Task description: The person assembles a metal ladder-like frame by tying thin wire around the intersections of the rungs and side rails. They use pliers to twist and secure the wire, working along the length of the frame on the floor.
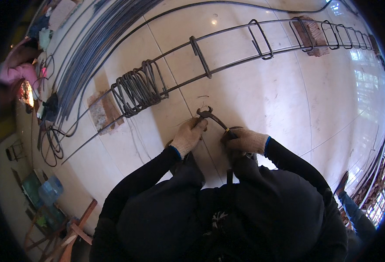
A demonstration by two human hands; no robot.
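At the far left, loose rods are seen laid along the tiled floor, with a bunch of stirrups threaded on the rebar cage just to their right. The gloved left hand is closed near the head of the pincers, its fingertips pinched beside the jaws; whether wire is held there cannot be told. The pincers lie slanted between both hands, low over the floor before the knees. The gloved right hand is clamped on the handles. Spaced stirrups are seen farther right on the cage.
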